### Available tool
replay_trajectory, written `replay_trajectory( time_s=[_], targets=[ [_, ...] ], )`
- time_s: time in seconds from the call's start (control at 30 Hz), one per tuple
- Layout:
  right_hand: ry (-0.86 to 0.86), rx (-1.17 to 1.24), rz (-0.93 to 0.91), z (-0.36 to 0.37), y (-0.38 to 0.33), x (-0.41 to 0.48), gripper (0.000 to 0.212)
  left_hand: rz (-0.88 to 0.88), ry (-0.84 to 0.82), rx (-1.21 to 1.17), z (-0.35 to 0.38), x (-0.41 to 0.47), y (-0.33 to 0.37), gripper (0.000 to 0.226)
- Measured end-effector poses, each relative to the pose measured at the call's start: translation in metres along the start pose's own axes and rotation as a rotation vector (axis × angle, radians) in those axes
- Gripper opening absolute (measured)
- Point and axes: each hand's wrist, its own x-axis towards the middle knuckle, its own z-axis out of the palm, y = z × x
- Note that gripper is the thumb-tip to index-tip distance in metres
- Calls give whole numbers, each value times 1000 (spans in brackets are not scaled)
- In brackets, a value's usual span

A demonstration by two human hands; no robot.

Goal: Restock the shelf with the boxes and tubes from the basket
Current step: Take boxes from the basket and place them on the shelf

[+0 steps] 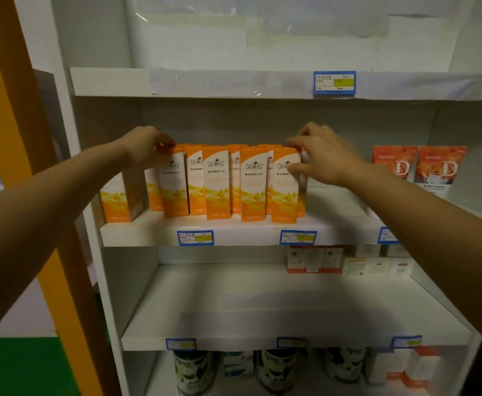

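Several tall orange-and-white boxes (217, 182) stand in two rows on the white middle shelf (248, 234). My left hand (145, 145) pinches the top of the leftmost upright box (174, 185). On the other end of the row, my right hand (324, 155) grips the rightmost box (285, 187), fingers over its top and thumb against its front. One more orange box (119, 198) stands apart at the far left, turned at an angle. The basket is out of view.
Two red pouches (418, 167) stand at the right of the same shelf, with bare shelf between them and the boxes. Small boxes (345, 261) sit at the back right of the shelf below. Cans (277, 370) fill the bottom level. An orange post (25, 138) rises on the left.
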Motion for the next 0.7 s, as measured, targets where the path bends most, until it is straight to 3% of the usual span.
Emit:
replay_trajectory(
  time_s=[0.27,0.43,0.57,0.7],
  targets=[
    [92,62,26,-1,4,-7,68,14,182,163,8,-10,11,46],
    [297,174,-31,12,-5,-43,31,187,358,136,22,-50,30,37],
    [235,249,-107,49,-15,-87,15,289,336,58,58,-88,34,31],
    [105,329,-164,104,-26,-135,15,369,178,71,110,-125,34,47]
  ],
)
